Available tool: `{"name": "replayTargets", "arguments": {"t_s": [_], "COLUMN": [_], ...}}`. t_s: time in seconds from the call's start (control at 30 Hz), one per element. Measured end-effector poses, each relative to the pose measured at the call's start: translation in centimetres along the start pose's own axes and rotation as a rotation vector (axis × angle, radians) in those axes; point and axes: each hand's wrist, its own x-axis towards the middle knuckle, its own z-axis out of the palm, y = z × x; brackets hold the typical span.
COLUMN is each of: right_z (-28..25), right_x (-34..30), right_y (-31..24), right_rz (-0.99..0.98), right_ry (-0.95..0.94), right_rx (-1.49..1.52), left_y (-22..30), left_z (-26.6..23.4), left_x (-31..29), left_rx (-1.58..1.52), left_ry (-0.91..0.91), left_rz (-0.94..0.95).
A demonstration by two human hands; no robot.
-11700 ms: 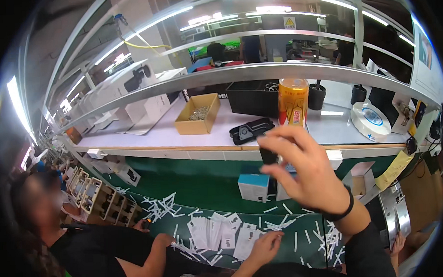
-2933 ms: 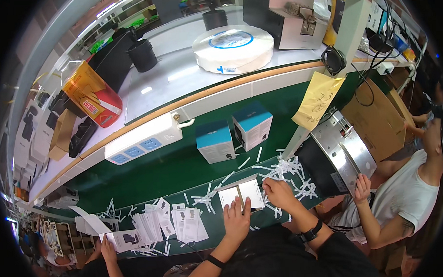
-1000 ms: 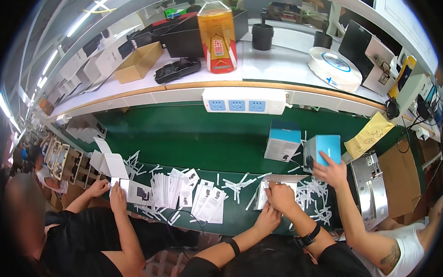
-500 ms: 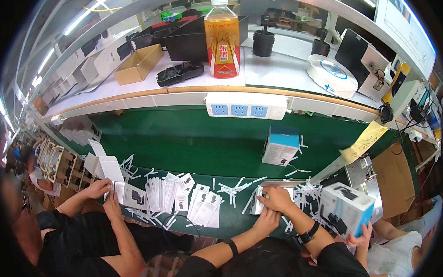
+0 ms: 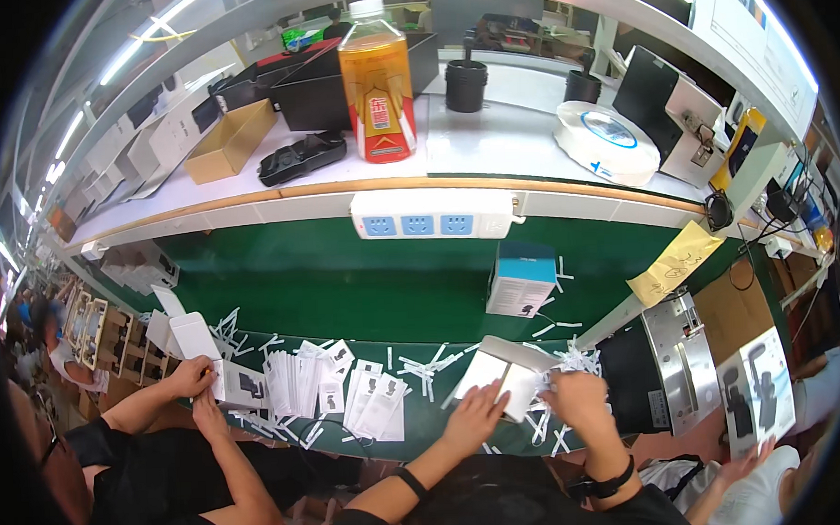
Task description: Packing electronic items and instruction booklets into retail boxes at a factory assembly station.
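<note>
The left hand (image 5: 478, 420) lies on a white box (image 5: 480, 370) with its fingers spread out flat. The right hand (image 5: 577, 400) is just beside the box, its fingers bent; I cannot tell if it holds anything. The box sits on the green table (image 5: 441, 331), right in front of the person. White strips (image 5: 579, 361) lie in a messy pile near the right hand. Farther left are white leaflets (image 5: 379, 403). Behind the white box stands a blue and white box (image 5: 522, 282).
</note>
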Motion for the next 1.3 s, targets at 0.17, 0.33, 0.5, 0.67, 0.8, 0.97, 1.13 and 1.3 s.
{"name": "replayTargets", "arguments": {"t_s": [0.17, 0.33, 0.5, 0.67, 0.8, 0.97, 1.13, 1.3], "right_z": [2.5, 4.3, 3.6, 5.2, 4.9, 3.8, 5.2, 5.5], "right_x": [-1.6, 2.8, 3.3, 1.6, 1.9, 3.1, 3.8, 3.7], "right_y": [8.4, 5.9, 0.0, -1.6, -2.4, -3.4, -4.3, -4.0], "right_rz": [0.379, 0.188, -0.437, -0.375, -0.377, -0.356, -0.549, -0.541], "right_ry": [-0.246, 0.364, -0.054, -0.061, 0.031, 0.034, 0.192, 0.203], "right_rx": [-0.176, 1.156, 0.811, 0.773, 0.71, 0.711, 0.387, 0.41], "left_y": [-2.2, -1.4, -3.0, -0.5, -0.3, -1.0, -2.1, -2.2], "left_z": [-2.3, -3.5, -2.3, -3.5, -4.0, -2.9, -1.5, -1.6], "left_x": [0.2, 0.9, -0.7, -0.4, 0.3, -0.6, -2.3, -2.7], "left_rx": [-0.035, -0.128, -1.033, -1.45, -1.976, -1.977, -2.003, -2.041], "left_ry": [-0.043, -0.093, -0.272, -0.04, 0.071, 0.107, 0.02, 0.052], "left_rz": [0.049, -0.004, -0.587, -1.008, -1.096, -1.071, -1.037, -0.981]}}
